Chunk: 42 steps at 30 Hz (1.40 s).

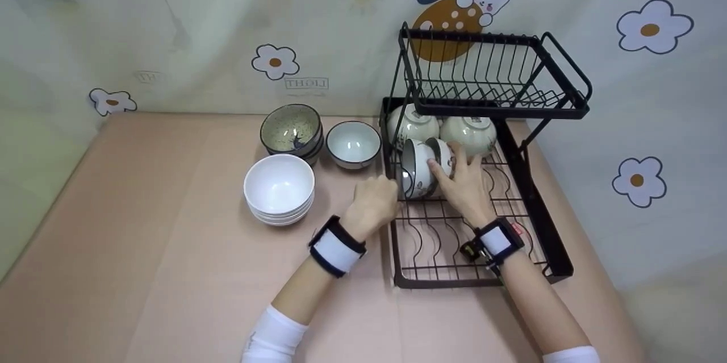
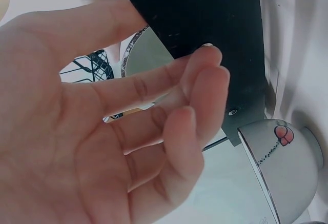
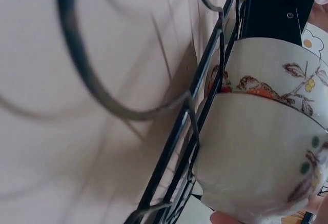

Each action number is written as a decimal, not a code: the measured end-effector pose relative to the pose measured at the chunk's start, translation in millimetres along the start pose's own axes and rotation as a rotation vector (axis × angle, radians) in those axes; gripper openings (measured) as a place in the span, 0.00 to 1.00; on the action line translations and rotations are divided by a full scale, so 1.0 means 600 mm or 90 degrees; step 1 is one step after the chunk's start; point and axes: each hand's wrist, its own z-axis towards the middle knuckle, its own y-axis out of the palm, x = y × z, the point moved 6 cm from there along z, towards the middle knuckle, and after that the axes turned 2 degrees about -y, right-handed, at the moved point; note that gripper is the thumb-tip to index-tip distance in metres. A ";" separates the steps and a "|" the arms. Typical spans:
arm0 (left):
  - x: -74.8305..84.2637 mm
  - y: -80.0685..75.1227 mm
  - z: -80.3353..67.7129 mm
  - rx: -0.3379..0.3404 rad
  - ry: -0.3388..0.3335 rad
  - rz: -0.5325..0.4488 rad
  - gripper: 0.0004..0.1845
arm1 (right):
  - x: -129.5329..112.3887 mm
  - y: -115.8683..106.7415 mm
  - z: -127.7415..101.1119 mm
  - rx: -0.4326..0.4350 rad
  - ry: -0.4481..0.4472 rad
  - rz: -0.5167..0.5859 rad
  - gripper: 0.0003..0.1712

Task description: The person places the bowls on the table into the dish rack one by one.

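Checking what's hidden first: your right hand (image 1: 463, 184) covers part of the two painted bowls (image 1: 423, 169) standing on edge in the lower tier of the black dish rack (image 1: 534, 192), so their near-right sides can't be read from the head view. Right wrist view only shows the bowls' outer walls (image 3: 256, 147) against the rack wires, with a fingertip cut off at the bottom edge; how far your fingers wrap is unclear. Left wrist view is mostly palm, and the rack frame behind it is a dark blur.

Right hand: fingers laid over the tilted bowls, holding them against the wires, only lightly bent. Left hand (image 1: 372, 204): sits just left of the rack's left edge, near the same bowls, with fingers loosely curled and nothing in them; in the left wrist view the fingers (image 2: 200, 90) are close to the frame, contact not clear.

The bowls sit on the left side of the lower tier, between your two hands, rims facing left. Two more bowls (image 1: 443, 130) lie upside down just behind them, under the upper tier (image 1: 494, 70).

On the table left of the rack: a white bowl stack (image 1: 279, 188) near, a speckled bowl stack (image 1: 292, 131) far, a pale bowl (image 1: 353, 144) just right of that.
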 end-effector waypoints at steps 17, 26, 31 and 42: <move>-0.003 0.000 0.011 0.005 0.016 0.003 0.18 | -0.006 -0.038 -0.005 0.053 -0.022 0.014 0.29; -0.023 -0.022 0.033 0.266 0.021 0.028 0.14 | -0.024 -0.086 -0.024 0.256 -0.108 0.004 0.20; -0.044 -0.017 0.046 0.382 0.016 0.072 0.18 | -0.031 -0.086 -0.026 0.278 -0.139 -0.006 0.20; -0.082 0.029 0.076 0.295 -0.032 0.137 0.15 | -0.034 -0.080 -0.028 0.260 -0.147 -0.006 0.20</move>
